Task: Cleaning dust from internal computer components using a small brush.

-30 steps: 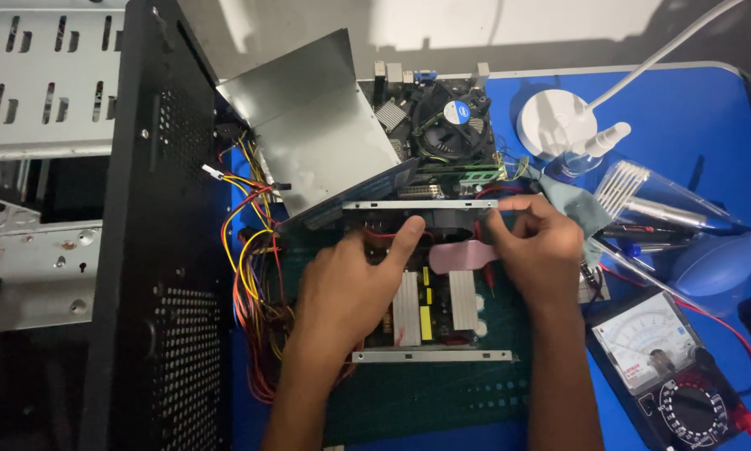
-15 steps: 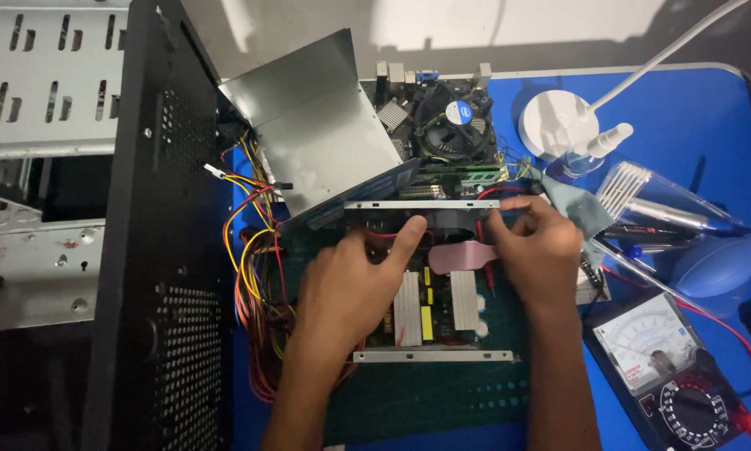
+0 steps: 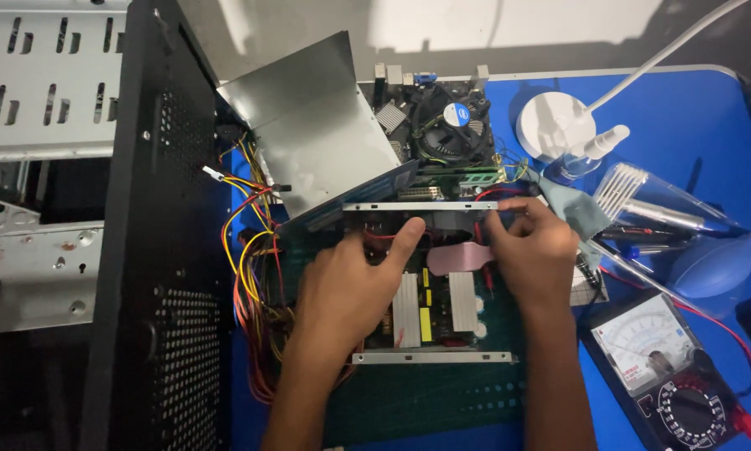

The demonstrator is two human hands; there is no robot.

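Closest to the camera, a dark green cutting mat (image 3: 425, 401) lies on the blue table (image 3: 692, 125), and on it sits an opened power supply (image 3: 429, 284) with its circuit board, silver heat sinks and yellow parts bare between two metal rails. The left hand (image 3: 346, 288) lies flat over the board's left side, fingers loosely spread and the thumb stretched toward the far rail, gripping nothing. The right hand (image 3: 534, 246) curls over the right edge, fingertips pressed on the far rail beside a pink pad (image 3: 459, 257). An analog multimeter (image 3: 672, 376) rests at the near right, red lead trailing. A tangle of yellow, red and black wires (image 3: 250, 267) runs left to the black perforated computer case (image 3: 154, 250). Farther off stand a bent grey metal cover (image 3: 317, 125), a motherboard with a round fan (image 3: 446, 125), a blue blower bulb (image 3: 713, 267), a brush (image 3: 622, 190) and a white lamp base (image 3: 551, 125). Beyond is a dim wall.
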